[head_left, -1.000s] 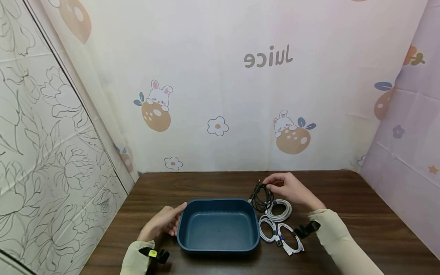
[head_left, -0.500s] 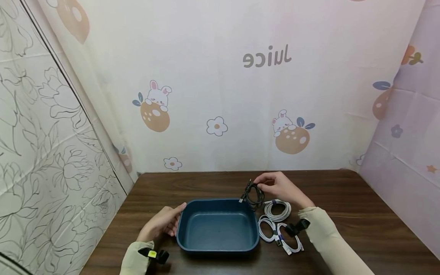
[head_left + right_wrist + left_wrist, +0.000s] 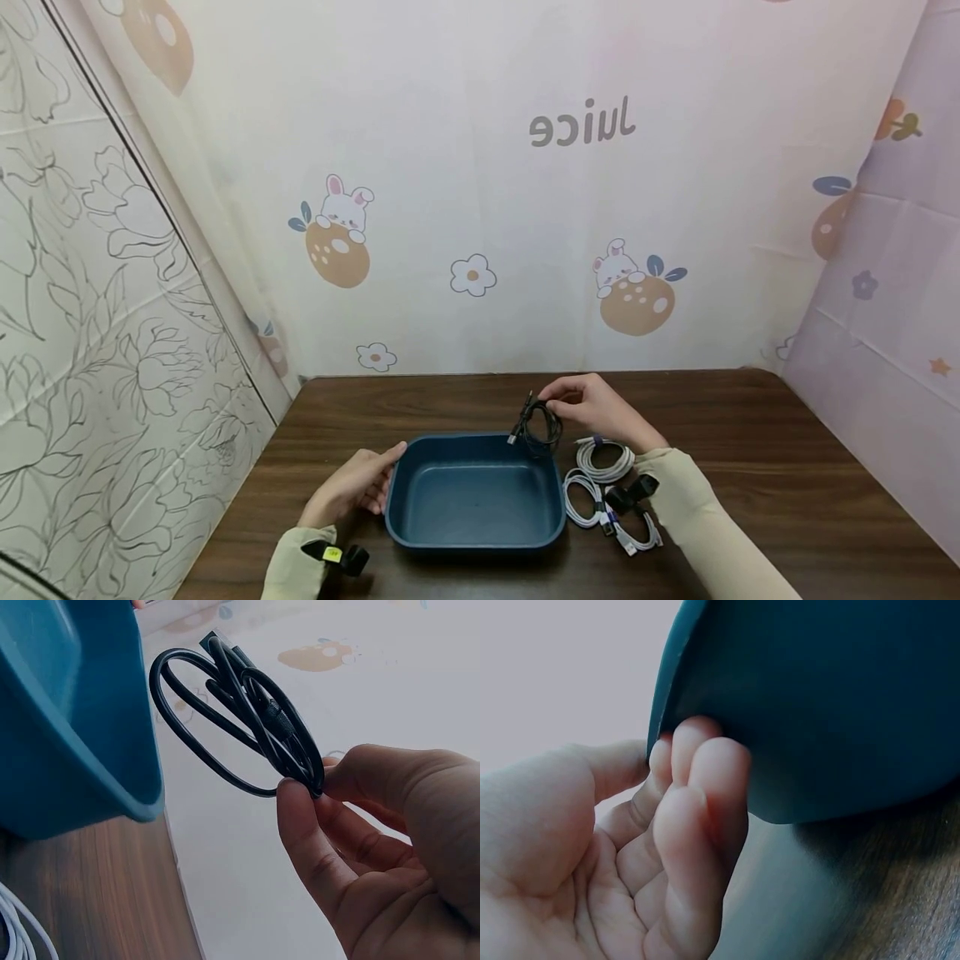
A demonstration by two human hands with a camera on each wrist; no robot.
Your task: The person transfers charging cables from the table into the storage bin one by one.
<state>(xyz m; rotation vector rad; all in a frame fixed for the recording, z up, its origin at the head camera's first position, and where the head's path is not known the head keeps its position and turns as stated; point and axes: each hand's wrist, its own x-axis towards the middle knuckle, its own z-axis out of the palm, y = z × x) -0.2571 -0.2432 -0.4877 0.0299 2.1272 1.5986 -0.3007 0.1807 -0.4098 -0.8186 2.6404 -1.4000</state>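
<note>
A bundled black USB cable (image 3: 542, 427) hangs by its loop from my right hand (image 3: 596, 408), pinched between thumb and fingertips. In the head view it overlaps the far right corner of a deep blue rectangular tray (image 3: 475, 547); the right wrist view shows the coil (image 3: 247, 705) beside the tray's corner (image 3: 142, 806). My left hand (image 3: 352, 483) grips the tray's left side, thumb at the rim. Seen from the left wrist, its curled fingers (image 3: 705, 802) lie against the outer wall (image 3: 840, 712). The tray's visible floor is bare.
Right of the tray, several coiled white cables lie close together: one at the back (image 3: 604, 460), one by the tray wall (image 3: 581, 500), one nearer the front (image 3: 636, 537). The brown wooden table (image 3: 720, 433) meets a printed curtain (image 3: 480, 192) behind it.
My right hand has carried the black cable leftward, from above the white coils to the tray's far right corner. The left hand and the tray have stayed in place.
</note>
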